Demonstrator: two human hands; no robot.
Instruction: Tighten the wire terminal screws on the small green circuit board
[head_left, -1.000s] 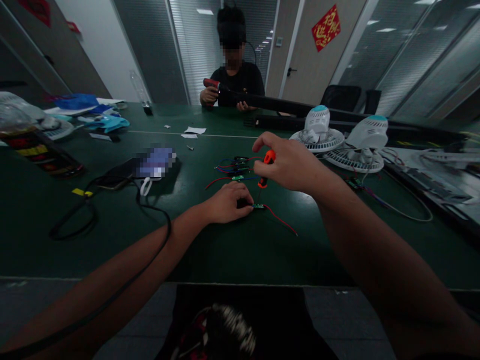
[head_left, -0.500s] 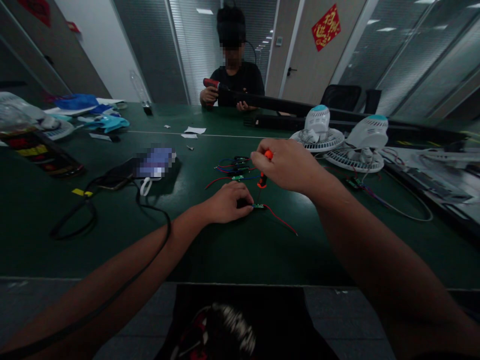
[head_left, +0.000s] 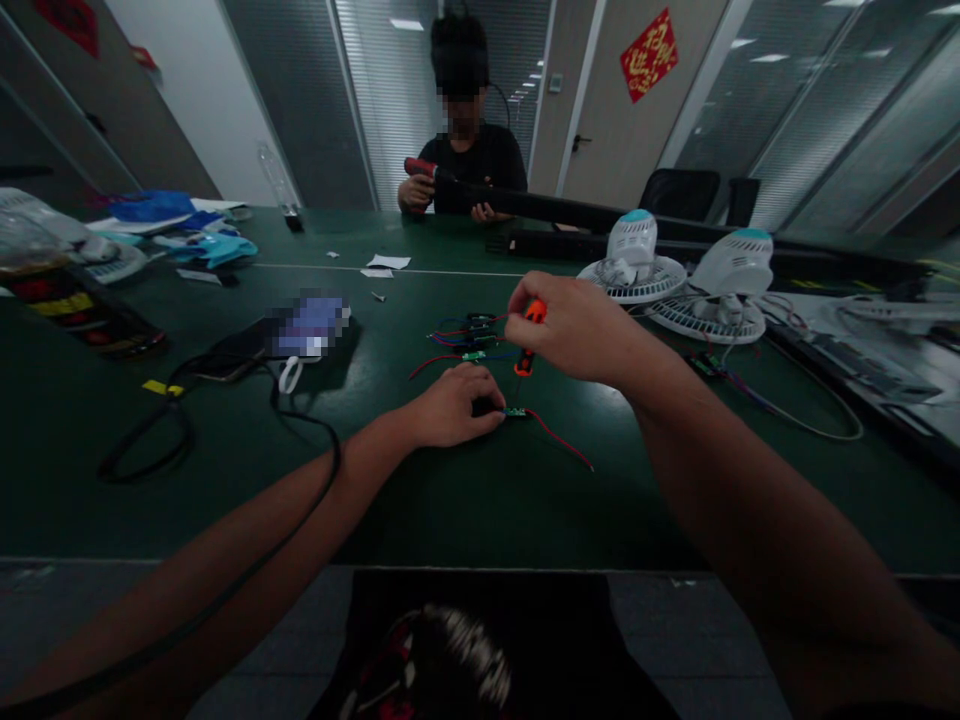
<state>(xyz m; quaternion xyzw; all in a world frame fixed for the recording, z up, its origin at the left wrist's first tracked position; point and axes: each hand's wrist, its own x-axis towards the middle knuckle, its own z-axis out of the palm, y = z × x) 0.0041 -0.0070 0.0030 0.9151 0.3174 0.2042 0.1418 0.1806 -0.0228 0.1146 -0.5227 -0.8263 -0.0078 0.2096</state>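
My right hand (head_left: 577, 325) is closed round an orange-handled screwdriver (head_left: 529, 338), held upright with its tip down on a small green circuit board (head_left: 515, 411). My left hand (head_left: 450, 405) rests on the green table (head_left: 225, 440) with its fingers pinched against the left end of that board. A red wire (head_left: 559, 440) trails from the board toward the right. Just beyond lie more small boards with red, blue and black wires (head_left: 465, 335).
Two white small fans (head_left: 679, 275) lie at the right with loose wires. A phone (head_left: 289, 335) and a black cable (head_left: 187, 420) lie at the left. Across the table a person (head_left: 465, 150) holds a red power tool against a long black bar (head_left: 600, 215).
My right hand's fingers have shifted on the screwdriver handle, first opening then closing round it. The left hand and the board have stayed in place.
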